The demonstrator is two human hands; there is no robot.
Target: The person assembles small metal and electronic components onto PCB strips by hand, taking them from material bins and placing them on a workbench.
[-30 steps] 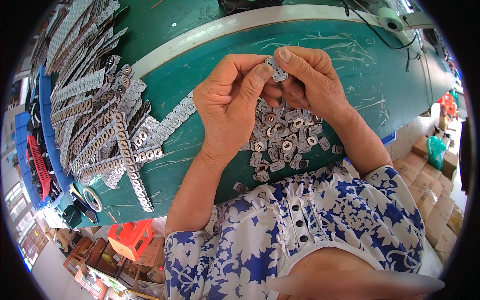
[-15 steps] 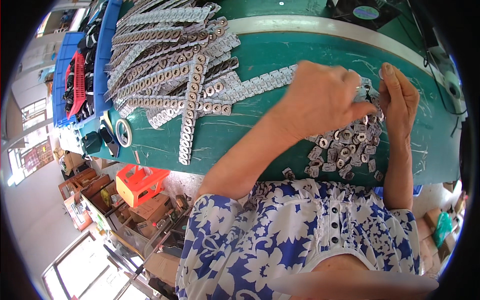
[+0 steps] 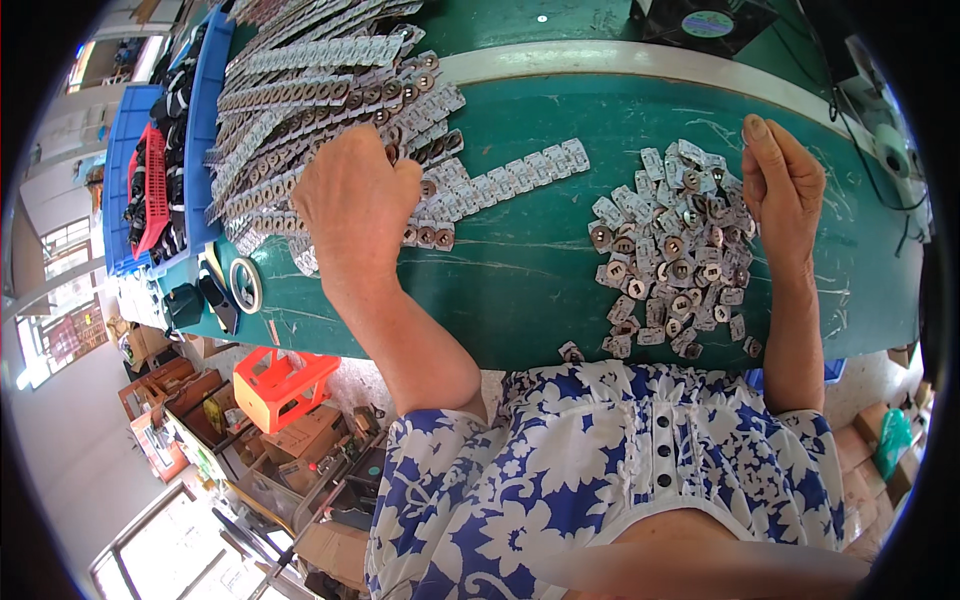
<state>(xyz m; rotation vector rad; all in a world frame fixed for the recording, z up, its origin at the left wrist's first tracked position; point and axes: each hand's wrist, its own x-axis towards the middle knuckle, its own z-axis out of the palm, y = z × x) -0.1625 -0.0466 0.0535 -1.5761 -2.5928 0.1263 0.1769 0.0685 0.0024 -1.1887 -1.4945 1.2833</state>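
My left hand (image 3: 360, 205) is over the right part of a heap of metal strips (image 3: 290, 95), its fingers curled and mostly hidden from above. Whether it grips a strip cannot be made out. One pale strip (image 3: 510, 180) of linked plates runs from beside this hand toward the middle of the table. On the right, my right hand (image 3: 785, 180) is raised with thumb and fingers pressed together; anything between them is too small or hidden. Just left of it lies a pile of loose small metal plates (image 3: 680, 255), several bearing round brown discs.
The green table (image 3: 520, 290) has a white ledge (image 3: 600, 62) along its far side. Blue crates (image 3: 205, 130) with black items and a red basket (image 3: 153, 190) stand at left, near a tape roll (image 3: 245, 285). A black fan (image 3: 705, 22) sits at the back; an orange stool (image 3: 280, 390) stands below.
My left hand has moved left, from above the loose plates to the heap of strips. My right hand stays beside the loose plates, which are now uncovered. The crosswise strip is no longer visible.
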